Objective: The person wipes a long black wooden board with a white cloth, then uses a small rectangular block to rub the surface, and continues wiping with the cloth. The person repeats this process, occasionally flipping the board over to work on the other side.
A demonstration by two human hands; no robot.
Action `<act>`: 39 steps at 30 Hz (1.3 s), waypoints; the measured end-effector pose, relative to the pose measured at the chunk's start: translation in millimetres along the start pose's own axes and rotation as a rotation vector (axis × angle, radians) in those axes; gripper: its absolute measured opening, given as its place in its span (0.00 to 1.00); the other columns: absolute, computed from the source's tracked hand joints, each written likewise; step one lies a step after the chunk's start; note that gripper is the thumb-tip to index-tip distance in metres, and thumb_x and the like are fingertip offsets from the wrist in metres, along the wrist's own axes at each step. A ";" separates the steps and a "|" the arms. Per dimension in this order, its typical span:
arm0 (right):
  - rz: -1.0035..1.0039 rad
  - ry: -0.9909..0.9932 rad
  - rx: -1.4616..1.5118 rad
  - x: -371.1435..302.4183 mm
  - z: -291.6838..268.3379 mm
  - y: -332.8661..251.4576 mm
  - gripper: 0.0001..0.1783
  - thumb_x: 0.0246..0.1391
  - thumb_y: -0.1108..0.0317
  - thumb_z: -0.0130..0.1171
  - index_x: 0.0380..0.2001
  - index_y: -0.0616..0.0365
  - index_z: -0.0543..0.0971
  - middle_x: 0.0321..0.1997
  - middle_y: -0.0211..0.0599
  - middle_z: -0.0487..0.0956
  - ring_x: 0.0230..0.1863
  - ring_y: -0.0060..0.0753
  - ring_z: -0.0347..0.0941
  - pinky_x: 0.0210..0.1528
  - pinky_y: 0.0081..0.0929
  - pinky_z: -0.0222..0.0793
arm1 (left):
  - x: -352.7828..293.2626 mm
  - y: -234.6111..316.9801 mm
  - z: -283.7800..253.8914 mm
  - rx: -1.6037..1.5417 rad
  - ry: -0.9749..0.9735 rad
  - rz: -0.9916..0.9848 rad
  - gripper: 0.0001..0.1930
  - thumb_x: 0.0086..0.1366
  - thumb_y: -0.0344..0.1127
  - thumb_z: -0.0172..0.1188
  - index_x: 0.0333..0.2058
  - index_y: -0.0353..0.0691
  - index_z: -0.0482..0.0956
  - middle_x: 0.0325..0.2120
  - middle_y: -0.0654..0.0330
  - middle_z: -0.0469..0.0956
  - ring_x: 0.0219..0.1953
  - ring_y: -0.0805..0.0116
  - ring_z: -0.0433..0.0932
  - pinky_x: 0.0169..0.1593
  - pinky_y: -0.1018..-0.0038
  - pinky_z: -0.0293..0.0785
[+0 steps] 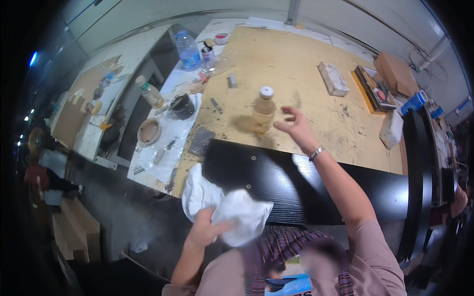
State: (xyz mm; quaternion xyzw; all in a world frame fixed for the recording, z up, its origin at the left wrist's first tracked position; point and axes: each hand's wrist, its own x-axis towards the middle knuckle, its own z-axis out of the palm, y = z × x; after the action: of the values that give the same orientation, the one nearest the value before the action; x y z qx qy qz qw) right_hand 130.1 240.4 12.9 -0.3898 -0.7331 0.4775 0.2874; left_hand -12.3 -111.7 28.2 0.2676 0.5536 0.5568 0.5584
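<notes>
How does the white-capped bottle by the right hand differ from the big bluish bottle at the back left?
The white-capped bottle looks yellowish; the bluish bottle has a clear blue tint. The bluish bottle is bulkier, the white-capped bottle slimmer. The white-capped bottle is just beside the right hand; the bluish bottle is well out toward the back. Both stand upright and look see-through.

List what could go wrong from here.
The bottle stands upright beside the open right hand; a careless touch might tip it.
The cloth in the left hand could pick up dark specks lying on the table and perhaps scratch the glossy black board.
</notes>
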 end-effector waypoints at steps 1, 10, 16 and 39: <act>-0.062 0.057 -0.058 19.6 8.3 10.1 0.35 0.51 0.61 0.75 0.58 0.66 0.75 0.58 0.44 0.78 0.54 0.31 0.76 0.56 0.30 0.73 | -17.6 -0.9 -9.8 -0.110 -0.016 0.024 0.17 0.59 0.25 0.68 0.47 0.25 0.82 0.39 0.56 0.85 0.38 0.73 0.82 0.44 0.75 0.78; -0.018 -0.061 -0.054 108.8 76.0 8.9 0.17 0.47 0.60 0.75 0.35 0.60 0.84 0.35 0.37 0.86 0.38 0.29 0.83 0.44 0.30 0.77 | -10.8 -22.2 -6.1 -0.536 0.206 0.090 0.23 0.63 0.25 0.61 0.57 0.28 0.74 0.47 0.54 0.82 0.47 0.66 0.82 0.53 0.69 0.78; -0.672 -0.315 -0.589 33.1 91.6 -65.0 0.15 0.39 0.61 0.70 0.31 0.55 0.83 0.36 0.41 0.82 0.42 0.44 0.80 0.46 0.40 0.77 | 61.7 -14.6 4.8 -0.470 0.284 0.240 0.34 0.59 0.19 0.51 0.66 0.34 0.62 0.54 0.55 0.75 0.55 0.67 0.77 0.56 0.71 0.75; -1.043 -0.475 -1.138 -16.5 101.8 -79.1 0.08 0.41 0.60 0.63 0.22 0.51 0.84 0.30 0.37 0.81 0.38 0.41 0.74 0.41 0.37 0.65 | 75.9 -16.2 17.3 -0.514 0.171 0.199 0.33 0.56 0.13 0.46 0.63 0.32 0.68 0.51 0.55 0.78 0.51 0.66 0.80 0.55 0.69 0.76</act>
State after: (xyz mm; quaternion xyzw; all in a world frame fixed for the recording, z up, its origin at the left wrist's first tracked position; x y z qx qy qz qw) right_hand 34.6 159.0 46.7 0.0279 -0.9928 -0.0946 0.0674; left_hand -8.9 -40.4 -6.7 0.1224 0.4102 0.7516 0.5019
